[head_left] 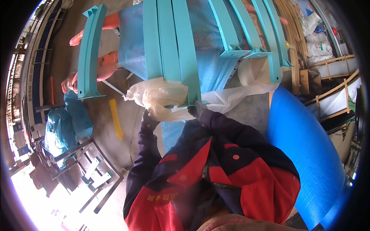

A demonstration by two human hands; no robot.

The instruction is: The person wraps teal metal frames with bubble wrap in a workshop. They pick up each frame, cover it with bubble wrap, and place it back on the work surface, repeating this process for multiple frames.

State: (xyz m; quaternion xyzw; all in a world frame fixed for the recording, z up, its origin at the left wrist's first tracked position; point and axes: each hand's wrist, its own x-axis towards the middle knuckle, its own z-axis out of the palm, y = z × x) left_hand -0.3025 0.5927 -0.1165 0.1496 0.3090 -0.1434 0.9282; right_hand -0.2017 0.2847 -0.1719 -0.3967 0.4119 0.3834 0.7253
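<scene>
A crumpled sheet of whitish bubble wrap (163,93) is bunched over the near ends of the turquoise metal beams (167,42) lying side by side in the middle. My left hand (148,118), in a dark glove, is closed on the wrap's lower left edge. At the end of the rightmost middle beam, my right hand (195,110) grips the wrap, its fingers partly hidden. From there a thinner strip of wrap stretches right to a pale roll (252,72). Blue bubble wrap (132,42) lies beneath the beams and hangs down in front of me.
Another turquoise beam (89,57) lies at the left across orange-wrapped supports (108,63). More beams with end plates (231,50) are to the right. A big blue roll (304,150) stands close on my right. At lower left are a dark metal frame (110,165) and a blue plastic bag (59,129).
</scene>
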